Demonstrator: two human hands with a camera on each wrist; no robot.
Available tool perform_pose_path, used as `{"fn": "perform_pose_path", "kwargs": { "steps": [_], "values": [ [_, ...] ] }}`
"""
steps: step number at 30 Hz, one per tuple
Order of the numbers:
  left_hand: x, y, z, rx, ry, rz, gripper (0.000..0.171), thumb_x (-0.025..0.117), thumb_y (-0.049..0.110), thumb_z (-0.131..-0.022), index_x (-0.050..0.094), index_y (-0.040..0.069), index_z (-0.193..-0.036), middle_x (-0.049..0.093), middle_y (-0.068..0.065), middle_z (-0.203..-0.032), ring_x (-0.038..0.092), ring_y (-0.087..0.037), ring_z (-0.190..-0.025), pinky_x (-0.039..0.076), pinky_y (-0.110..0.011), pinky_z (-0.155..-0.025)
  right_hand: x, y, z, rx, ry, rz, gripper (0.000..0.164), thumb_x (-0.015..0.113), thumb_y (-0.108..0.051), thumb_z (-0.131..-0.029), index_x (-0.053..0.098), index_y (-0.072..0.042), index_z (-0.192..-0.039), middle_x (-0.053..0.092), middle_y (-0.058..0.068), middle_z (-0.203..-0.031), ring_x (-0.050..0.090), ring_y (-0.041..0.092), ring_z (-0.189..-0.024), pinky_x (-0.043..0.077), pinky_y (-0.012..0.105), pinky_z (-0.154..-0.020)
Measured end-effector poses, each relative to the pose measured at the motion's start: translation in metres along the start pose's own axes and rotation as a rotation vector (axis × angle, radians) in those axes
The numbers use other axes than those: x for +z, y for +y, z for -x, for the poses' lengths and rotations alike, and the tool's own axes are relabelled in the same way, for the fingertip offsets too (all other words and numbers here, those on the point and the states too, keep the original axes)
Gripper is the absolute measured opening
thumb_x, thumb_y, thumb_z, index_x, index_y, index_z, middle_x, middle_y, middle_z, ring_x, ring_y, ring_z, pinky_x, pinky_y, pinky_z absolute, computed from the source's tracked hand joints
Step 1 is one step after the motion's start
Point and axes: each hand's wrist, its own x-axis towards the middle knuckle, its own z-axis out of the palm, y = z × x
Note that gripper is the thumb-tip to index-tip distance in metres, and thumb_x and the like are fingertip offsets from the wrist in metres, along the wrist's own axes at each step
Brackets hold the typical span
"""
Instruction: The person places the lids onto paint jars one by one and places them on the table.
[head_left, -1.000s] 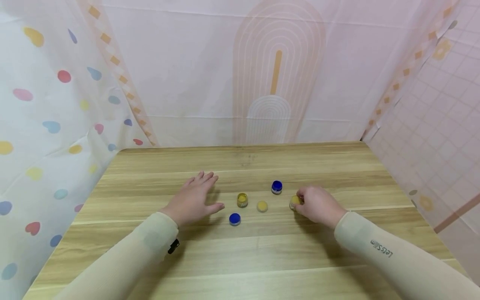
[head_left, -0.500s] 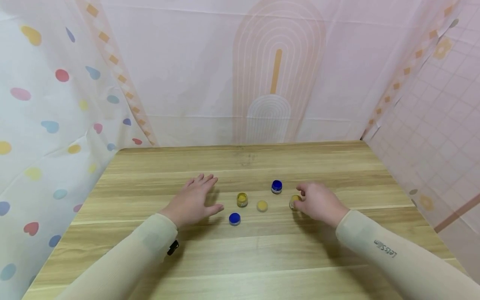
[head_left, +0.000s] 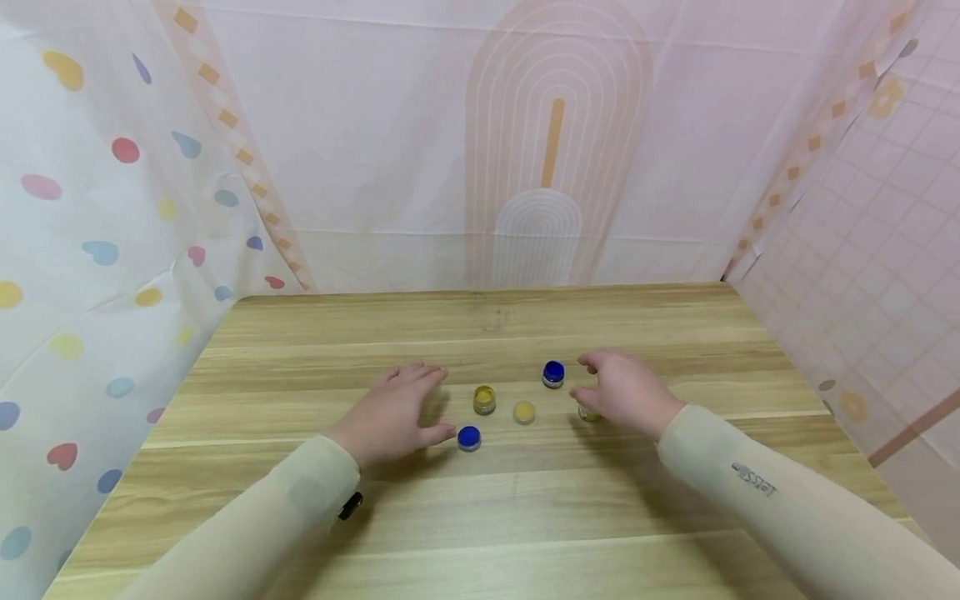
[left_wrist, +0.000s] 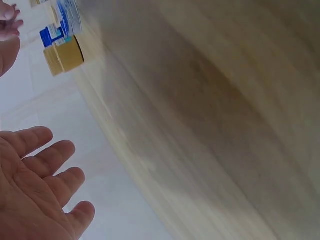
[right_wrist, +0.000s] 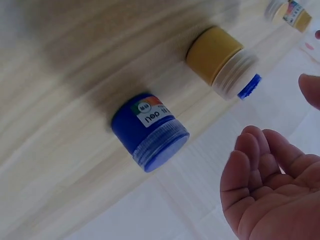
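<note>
Several small blue and yellow jars and round pieces stand on the table. My left hand [head_left: 393, 417] hovers with fingers spread, its thumb tip close to a blue round piece [head_left: 469, 438]; contact cannot be told. Right of it are a yellow jar [head_left: 484, 400] and a low pale-yellow round piece [head_left: 524, 412]. My right hand [head_left: 628, 393] has thumb and fingers apart and holds nothing; it partly covers another yellow jar [head_left: 588, 414]. Just left of its fingertips stands a blue jar [head_left: 553, 374]. The right wrist view shows a labelled blue jar [right_wrist: 150, 130] upright on the table.
The wood-grain table [head_left: 495, 517] ends at a pale back curtain [head_left: 360, 167]. A dotted cloth [head_left: 150, 200] hangs at the left and a grid-patterned cloth [head_left: 885, 217] at the right. A small black piece [head_left: 350, 506] sits at my left wrist.
My right hand has let go of the rightmost yellow jar and shifted left toward the blue jar. My left hand has moved slightly right, nearer the blue round piece.
</note>
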Motion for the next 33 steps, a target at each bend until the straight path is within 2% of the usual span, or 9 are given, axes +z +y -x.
{"fn": "perform_pose_path", "kwargs": {
  "steps": [5,10,12,16,18,20,27,33],
  "values": [
    [0.003,0.005,0.003,0.008,-0.041,-0.033,0.087,0.072,0.061,-0.092,0.047,0.008,-0.157,0.048,-0.012,-0.163,0.036,-0.037,-0.156,0.023,-0.06,-0.128,0.005,-0.006,-0.019,-0.012,-0.038,0.041,0.061,0.073,-0.035,-0.098,0.059,0.005,-0.142,0.069,0.023,-0.134,0.067,0.038,-0.124,0.053,0.052,-0.106],
    [0.004,0.015,0.006,0.051,-0.107,-0.05,0.084,0.074,0.058,-0.092,0.05,0.008,-0.155,0.053,-0.011,-0.159,0.046,-0.031,-0.15,0.028,-0.06,-0.126,0.011,-0.007,-0.036,0.039,-0.09,0.062,0.066,0.075,-0.038,-0.097,0.057,0.006,-0.143,0.066,0.023,-0.14,0.063,0.039,-0.131,0.049,0.051,-0.112],
    [0.004,0.02,0.006,0.068,-0.109,-0.051,0.082,0.075,0.056,-0.092,0.052,0.008,-0.154,0.056,-0.011,-0.156,0.05,-0.031,-0.148,0.03,-0.06,-0.125,0.014,-0.007,-0.041,0.062,-0.115,0.063,0.066,0.076,-0.037,-0.097,0.057,0.005,-0.144,0.065,0.022,-0.142,0.063,0.037,-0.131,0.048,0.051,-0.113],
    [0.006,0.025,0.005,0.086,-0.096,-0.064,0.077,0.077,0.053,-0.092,0.056,0.008,-0.15,0.061,-0.011,-0.15,0.055,-0.031,-0.143,0.035,-0.057,-0.123,0.018,-0.006,-0.05,0.07,-0.146,0.055,0.056,0.078,-0.034,-0.095,0.063,0.004,-0.133,0.071,0.018,-0.129,0.07,0.028,-0.11,0.055,0.045,-0.104],
    [0.007,0.027,0.005,0.094,-0.095,-0.073,0.075,0.078,0.053,-0.092,0.057,0.009,-0.149,0.062,-0.011,-0.149,0.057,-0.031,-0.14,0.037,-0.055,-0.121,0.02,-0.005,-0.053,0.07,-0.15,0.05,0.049,0.079,-0.033,-0.094,0.066,0.002,-0.125,0.074,0.015,-0.118,0.069,0.023,-0.098,0.057,0.042,-0.098],
    [0.008,0.029,0.005,0.1,-0.099,-0.077,0.074,0.078,0.052,-0.092,0.057,0.009,-0.149,0.064,-0.01,-0.147,0.059,-0.031,-0.138,0.039,-0.054,-0.12,0.021,-0.004,-0.055,0.077,-0.151,0.038,0.044,0.08,-0.033,-0.093,0.068,0.0,-0.119,0.074,0.011,-0.112,0.068,0.021,-0.094,0.057,0.04,-0.094],
    [0.009,0.032,0.005,0.075,-0.119,-0.068,0.072,0.078,0.052,-0.092,0.058,0.011,-0.148,0.064,-0.009,-0.146,0.06,-0.03,-0.136,0.04,-0.054,-0.12,0.025,-0.005,-0.059,0.077,-0.143,0.044,0.041,0.08,-0.031,-0.093,0.069,-0.001,-0.119,0.075,0.012,-0.113,0.07,0.023,-0.102,0.057,0.042,-0.097],
    [0.011,0.032,0.002,0.081,-0.126,-0.075,0.07,0.077,0.054,-0.092,0.061,0.011,-0.145,0.068,-0.006,-0.14,0.063,-0.026,-0.132,0.043,-0.052,-0.118,0.024,-0.008,-0.056,0.081,-0.138,0.045,0.038,0.078,-0.028,-0.095,0.069,0.0,-0.119,0.075,0.013,-0.114,0.071,0.024,-0.103,0.058,0.042,-0.097]
  ]
}}
